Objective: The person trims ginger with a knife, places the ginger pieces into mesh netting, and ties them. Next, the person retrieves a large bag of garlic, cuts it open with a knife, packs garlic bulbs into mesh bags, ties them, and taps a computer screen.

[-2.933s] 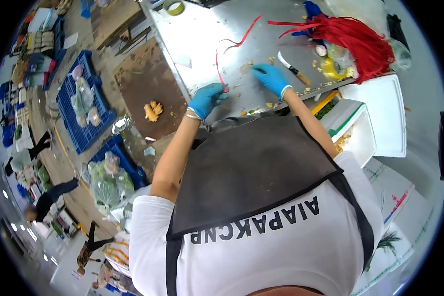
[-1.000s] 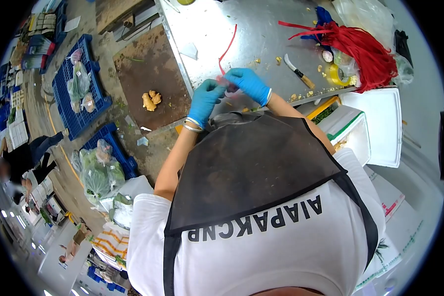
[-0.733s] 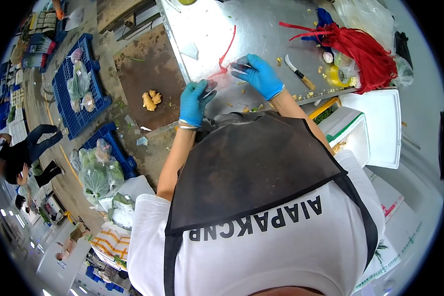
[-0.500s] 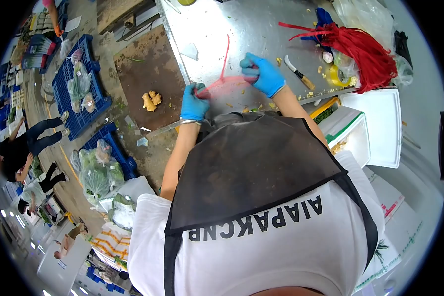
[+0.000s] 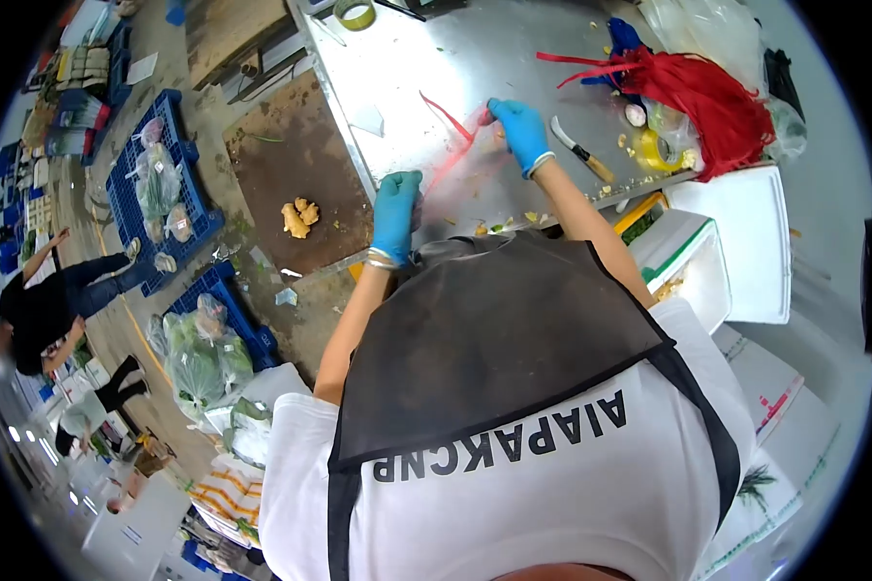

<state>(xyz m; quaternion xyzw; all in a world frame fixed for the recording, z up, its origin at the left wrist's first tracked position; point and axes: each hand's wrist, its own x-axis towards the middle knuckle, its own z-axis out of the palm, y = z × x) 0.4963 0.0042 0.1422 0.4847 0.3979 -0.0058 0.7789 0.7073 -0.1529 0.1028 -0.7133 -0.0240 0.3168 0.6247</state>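
Note:
A thin red mesh net bag [image 5: 452, 160] is stretched between my two blue-gloved hands over the metal table, with a red strip sticking out of it. My left hand [image 5: 395, 208] is closed at the net's lower left end, near the table's edge. My right hand [image 5: 521, 131] pinches its upper right end. To the right of that hand lies a knife [image 5: 583, 152] with a curved blade and wooden handle. A large bundle of red net bags [image 5: 712, 107] rests on the table's right side, partly over a blue thing that I cannot make out.
Pieces of ginger [image 5: 300, 218] lie on a brown board [image 5: 281, 160] left of the metal table [image 5: 494, 58]. Tape rolls [image 5: 657, 152] and scraps sit on the table. An open white foam box [image 5: 758, 252] stands at right. Blue pallets [image 5: 179, 165] and people are at left.
My hands have moved farther apart vertically: the right one slightly up, the left one down and right. The net now slants between them, and its strip has tilted left.

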